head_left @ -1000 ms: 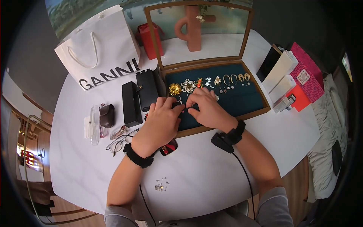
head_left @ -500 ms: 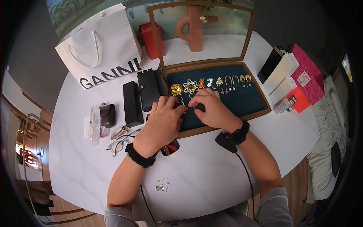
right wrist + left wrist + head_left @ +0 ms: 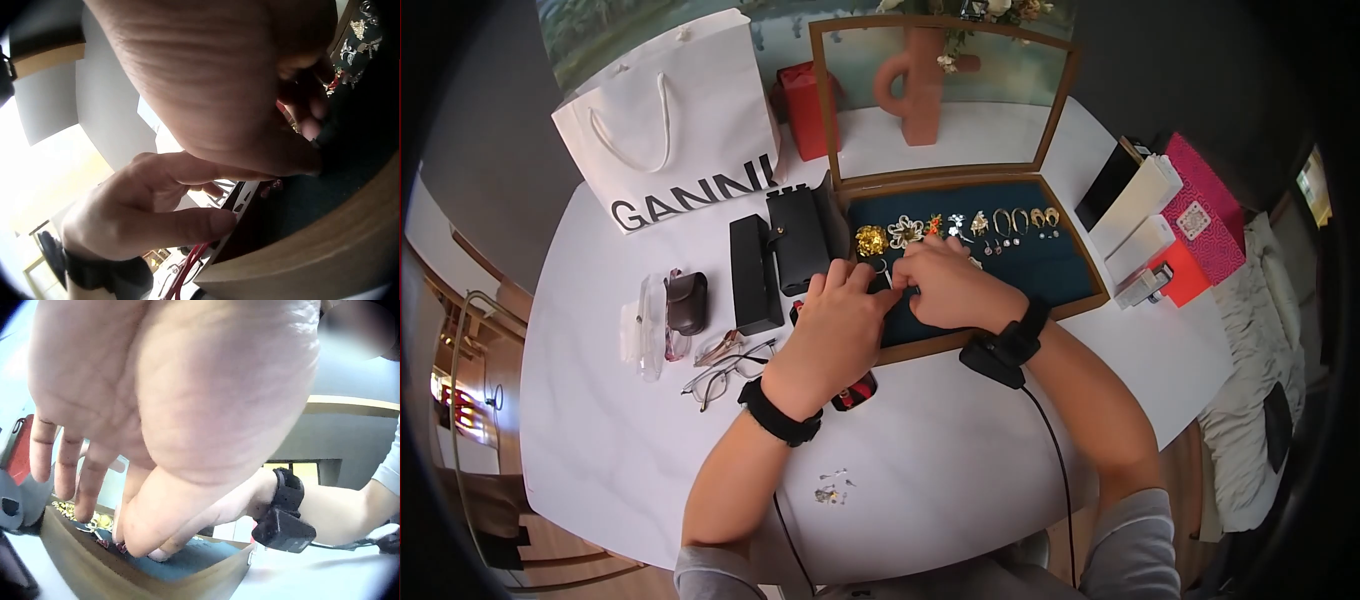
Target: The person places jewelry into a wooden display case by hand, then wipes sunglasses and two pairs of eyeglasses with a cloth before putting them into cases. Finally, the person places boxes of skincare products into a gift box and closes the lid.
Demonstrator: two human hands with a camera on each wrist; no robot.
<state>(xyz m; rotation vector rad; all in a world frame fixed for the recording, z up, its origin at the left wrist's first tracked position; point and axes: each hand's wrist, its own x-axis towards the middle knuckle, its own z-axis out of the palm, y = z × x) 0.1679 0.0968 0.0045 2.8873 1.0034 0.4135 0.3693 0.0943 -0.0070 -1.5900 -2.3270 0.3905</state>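
An open wooden jewellery case (image 3: 1090, 303) with dark teal lining has brooches and earrings set in rows. My left hand (image 3: 830, 320) lies over its front left corner, forefinger reaching onto the lining, thumb apart from it in the right wrist view. Tiny pink earrings (image 3: 277, 185) lie at that forefinger's tip. Beside it my right hand (image 3: 955, 285) is bent over the lining, thumb and forefinger tips close together; I cannot tell what is between them. Behind the hands are a gold flower brooch (image 3: 871, 240), a pale flower brooch (image 3: 906, 232) and hoop earrings (image 3: 1002, 222).
Loose small earring pieces (image 3: 832, 492) lie near the front. Black cases (image 3: 798, 245), eyeglasses (image 3: 718, 383) and a brown pouch (image 3: 687, 302) sit left. A white paper bag (image 3: 680, 130) stands behind; boxes (image 3: 1135, 215) stand right. The case's glass lid (image 3: 950, 100) is raised.
The right hand's fingertips have shifted slightly left, closer to the left hand's. The left hand has stayed nearly in place over the case. The head view has tilted a little.
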